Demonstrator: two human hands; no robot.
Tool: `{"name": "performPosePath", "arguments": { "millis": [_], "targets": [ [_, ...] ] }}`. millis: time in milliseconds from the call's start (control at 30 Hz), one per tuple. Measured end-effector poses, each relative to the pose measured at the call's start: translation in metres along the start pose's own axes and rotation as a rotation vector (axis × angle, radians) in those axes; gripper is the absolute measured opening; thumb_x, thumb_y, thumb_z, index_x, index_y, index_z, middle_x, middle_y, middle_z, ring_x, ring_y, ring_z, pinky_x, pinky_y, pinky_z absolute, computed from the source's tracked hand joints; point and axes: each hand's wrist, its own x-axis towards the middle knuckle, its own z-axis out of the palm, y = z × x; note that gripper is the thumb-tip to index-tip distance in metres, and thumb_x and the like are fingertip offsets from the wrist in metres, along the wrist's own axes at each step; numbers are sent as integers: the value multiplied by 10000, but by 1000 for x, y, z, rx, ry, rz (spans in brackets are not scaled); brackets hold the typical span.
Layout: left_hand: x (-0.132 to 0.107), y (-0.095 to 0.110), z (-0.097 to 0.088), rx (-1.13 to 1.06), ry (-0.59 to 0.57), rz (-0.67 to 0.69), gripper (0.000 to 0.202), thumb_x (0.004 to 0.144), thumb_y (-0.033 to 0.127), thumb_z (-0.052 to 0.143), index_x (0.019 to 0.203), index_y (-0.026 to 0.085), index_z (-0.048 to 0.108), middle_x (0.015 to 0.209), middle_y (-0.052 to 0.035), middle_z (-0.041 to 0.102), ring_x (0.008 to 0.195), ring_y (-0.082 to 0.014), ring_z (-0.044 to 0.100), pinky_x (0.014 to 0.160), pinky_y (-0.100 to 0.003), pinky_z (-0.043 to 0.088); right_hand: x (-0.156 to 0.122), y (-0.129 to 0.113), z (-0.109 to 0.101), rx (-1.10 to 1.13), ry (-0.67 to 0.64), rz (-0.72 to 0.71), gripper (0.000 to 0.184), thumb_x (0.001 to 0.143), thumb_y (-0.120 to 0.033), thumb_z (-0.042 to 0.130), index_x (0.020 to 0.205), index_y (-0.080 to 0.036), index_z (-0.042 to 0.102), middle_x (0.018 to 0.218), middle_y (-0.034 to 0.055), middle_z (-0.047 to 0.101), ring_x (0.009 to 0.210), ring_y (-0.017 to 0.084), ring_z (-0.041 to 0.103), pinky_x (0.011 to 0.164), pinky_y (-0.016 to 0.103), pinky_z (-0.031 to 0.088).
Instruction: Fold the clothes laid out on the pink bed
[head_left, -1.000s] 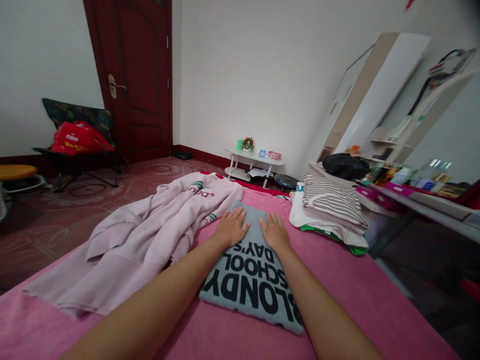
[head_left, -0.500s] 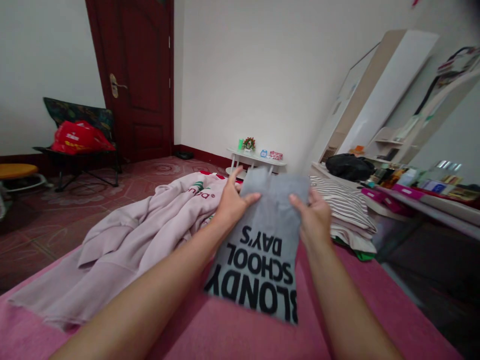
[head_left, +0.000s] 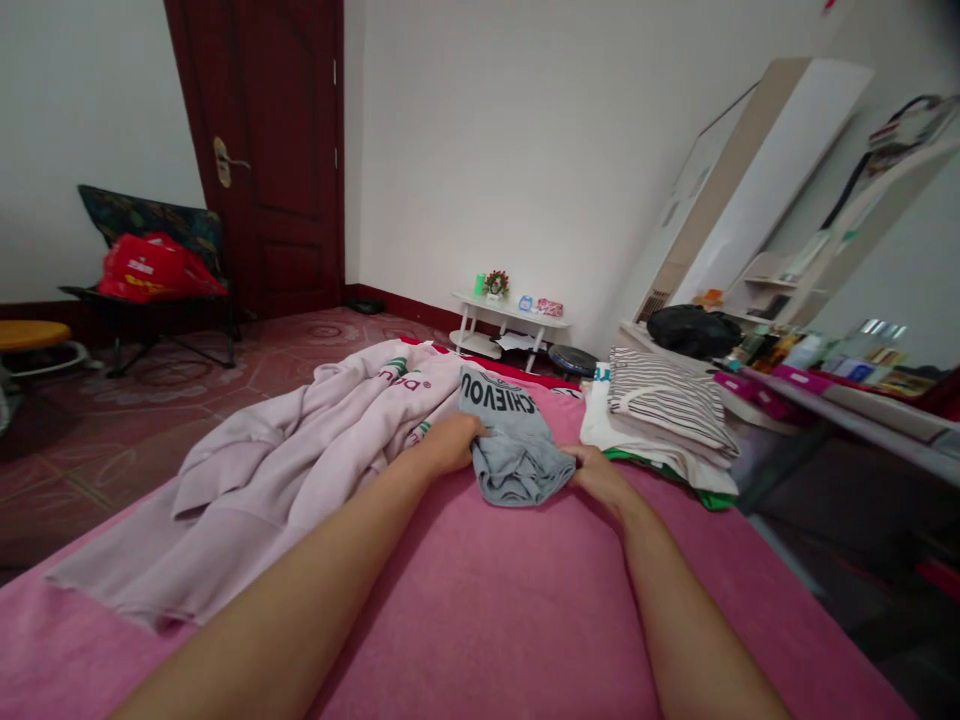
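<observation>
A grey T-shirt with black lettering (head_left: 512, 440) lies bunched on the pink bed cover (head_left: 480, 620), its near part rumpled. My left hand (head_left: 448, 441) is closed on its left edge. My right hand (head_left: 598, 470) grips its right edge, fingers curled into the cloth. Both forearms reach forward over the bed. A pale pink sweatshirt (head_left: 300, 460) sprawls just left of the grey shirt, touching it.
A stack of folded clothes (head_left: 664, 415), striped on top, sits right of the shirt by the bed's edge. A cluttered desk (head_left: 832, 385) stands at the right. Beyond are a small white table (head_left: 510, 320), a dark red door (head_left: 262, 150) and a chair with a red bag (head_left: 154, 270).
The folded grey shirt lay flat under both palms, was lifted and held up, and now lies farther away, flipped over and bunched, with both hands still gripping its edges.
</observation>
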Motion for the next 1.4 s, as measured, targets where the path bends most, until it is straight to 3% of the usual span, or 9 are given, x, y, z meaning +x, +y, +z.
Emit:
{"name": "performPosePath", "arguments": {
  "millis": [267, 533, 600, 700, 900, 1033, 1133, 1267, 1400],
  "targets": [
    [0, 4, -14, 71, -175, -34, 320, 557, 15, 492, 740, 163, 707, 865, -54, 721, 877, -234, 623, 828, -306, 469, -9, 16, -13, 310, -77, 149, 306, 508, -147, 538, 757, -148, 715, 686, 17, 705, 613, 155, 613, 651, 283, 462],
    [3, 48, -70, 7, -398, -198, 291, 560, 47, 453, 594, 187, 707, 541, 18, 658, 594, -151, 614, 628, -220, 468, 5, -30, -20, 247, 338, -108, 190, 533, -183, 515, 641, -169, 671, 484, -16, 597, 570, 154, 583, 682, 294, 458],
    [8, 55, -63, 22, -259, -201, 320, 597, 40, 457, 701, 169, 731, 652, -4, 699, 663, -162, 634, 655, -234, 472, 9, -31, -14, 219, 454, -169, 191, 568, -204, 535, 703, -172, 666, 611, 4, 663, 618, 155, 598, 698, 293, 457],
    [10, 55, -26, 68, -56, -89, 331, 706, 87, 497, 926, 169, 731, 896, -40, 721, 805, -182, 634, 749, -266, 475, 13, -17, 7, -41, 361, -172, 179, 633, -233, 506, 711, -183, 659, 684, 19, 674, 662, 164, 600, 690, 284, 454],
    [-3, 41, 48, 117, -54, 92, 184, 761, 188, 597, 912, 192, 702, 967, -48, 656, 956, -211, 565, 901, -310, 427, 7, 10, 48, -390, 229, -175, 164, 670, -164, 465, 563, -203, 583, 662, -1, 575, 680, 153, 535, 694, 263, 415],
    [-12, 46, 49, 167, 3, 78, 176, 813, 251, 575, 952, 210, 674, 1013, -52, 620, 989, -220, 537, 914, -342, 412, -7, 7, 55, -568, 457, -161, 254, 711, -158, 490, 910, -194, 643, 1047, 76, 595, 1022, 222, 520, 893, 329, 388],
    [-21, 55, 48, 295, 113, -13, 326, 803, 402, 617, 1086, 241, 629, 1239, -74, 532, 1163, -270, 451, 1008, -412, 340, -18, 4, 55, -726, 617, 9, 476, 777, -279, 542, 1240, -170, 534, 1223, 145, 540, 1147, 284, 478, 939, 383, 376],
    [-31, 64, 50, 430, 191, -288, 655, 755, 668, 556, 1272, 266, 532, 1383, -151, 402, 1251, -383, 358, 991, -542, 310, -29, -1, 55, -758, 494, 115, 476, 877, -380, 465, 1327, -226, 480, 1183, 128, 598, 1074, 265, 566, 857, 359, 424],
    [-35, 73, 43, 422, 146, -368, 654, 755, 684, 542, 1239, 245, 547, 1257, -158, 485, 1172, -355, 440, 919, -463, 394, -40, -12, 62, -720, 452, 173, 417, 903, -329, 441, 1308, -247, 491, 1164, 94, 641, 1047, 223, 609, 853, 313, 425]
  ]
}}
